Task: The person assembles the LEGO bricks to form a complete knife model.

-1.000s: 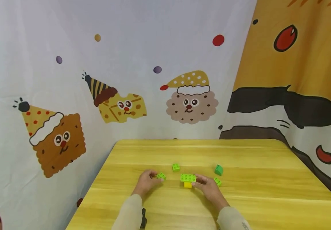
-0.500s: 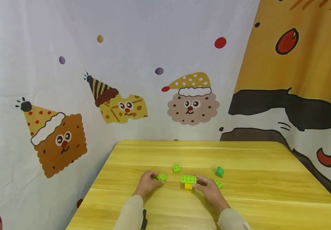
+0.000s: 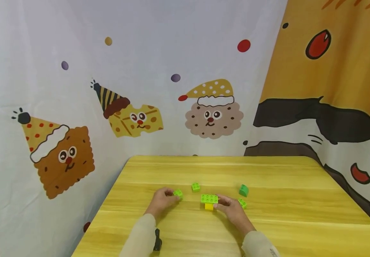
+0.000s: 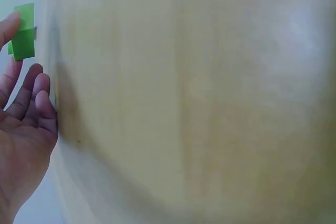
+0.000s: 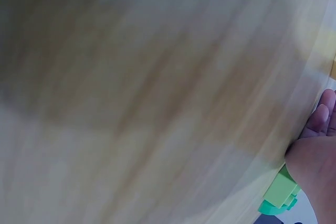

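My left hand [image 3: 161, 202] pinches a small light green building brick [image 3: 178, 193] between thumb and fingers, left of centre in the head view. In the left wrist view the thumb presses one side of this brick [image 4: 23, 32], and the other fingers are loosely bent below it. My right hand [image 3: 234, 212] holds the right side of a long light green brick [image 3: 209, 198], which sits across a yellow brick [image 3: 208, 206]. The right wrist view shows only part of this hand [image 5: 320, 150], at the right edge; its grip is out of sight there.
Another small light green brick [image 3: 196, 187] lies behind, between the hands. A dark green curved brick [image 3: 244, 190] and a light green brick [image 3: 242, 203] lie just beyond and beside my right hand. The wooden table [image 3: 300, 200] meets a printed curtain [image 3: 159, 53] at the back.
My left hand has shifted slightly left and away from me with the small light green brick. The right hand and the long brick on the yellow one have stayed put.
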A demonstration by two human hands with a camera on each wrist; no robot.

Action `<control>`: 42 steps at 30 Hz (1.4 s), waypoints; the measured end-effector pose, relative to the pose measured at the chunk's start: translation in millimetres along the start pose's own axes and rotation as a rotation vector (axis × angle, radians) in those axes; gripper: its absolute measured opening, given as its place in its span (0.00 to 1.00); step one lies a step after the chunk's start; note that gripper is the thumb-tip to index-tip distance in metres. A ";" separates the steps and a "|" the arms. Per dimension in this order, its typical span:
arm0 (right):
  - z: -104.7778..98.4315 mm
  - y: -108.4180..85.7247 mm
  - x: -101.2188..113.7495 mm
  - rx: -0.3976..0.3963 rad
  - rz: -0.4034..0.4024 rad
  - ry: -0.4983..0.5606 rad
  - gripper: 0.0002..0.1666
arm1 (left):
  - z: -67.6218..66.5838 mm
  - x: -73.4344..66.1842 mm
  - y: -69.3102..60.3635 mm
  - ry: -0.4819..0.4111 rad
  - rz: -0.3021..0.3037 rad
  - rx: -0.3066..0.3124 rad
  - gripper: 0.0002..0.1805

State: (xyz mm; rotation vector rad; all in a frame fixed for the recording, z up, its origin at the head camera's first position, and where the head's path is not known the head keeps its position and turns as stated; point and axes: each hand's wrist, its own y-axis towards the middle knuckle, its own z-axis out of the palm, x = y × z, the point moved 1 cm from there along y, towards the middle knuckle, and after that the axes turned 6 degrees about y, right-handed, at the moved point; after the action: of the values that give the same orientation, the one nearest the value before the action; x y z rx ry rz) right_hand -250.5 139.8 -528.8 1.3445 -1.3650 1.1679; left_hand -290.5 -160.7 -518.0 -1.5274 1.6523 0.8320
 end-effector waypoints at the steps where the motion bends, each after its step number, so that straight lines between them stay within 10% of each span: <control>1: 0.3 -0.1 0.3 0.002 0.002 0.007 0.30 | -0.7 -1.0 0.7 -0.005 -0.005 0.001 0.20; 42: -0.1 -0.3 1.3 0.016 0.000 -0.002 0.31 | 11.5 -62.0 15.1 -0.058 0.174 0.067 0.19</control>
State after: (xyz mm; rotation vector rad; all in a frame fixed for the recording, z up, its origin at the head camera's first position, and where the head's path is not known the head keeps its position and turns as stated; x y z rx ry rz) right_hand -250.2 139.7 -527.4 1.3576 -1.3599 1.1794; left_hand -302.6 -117.0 -471.7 -1.3157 1.7703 0.8947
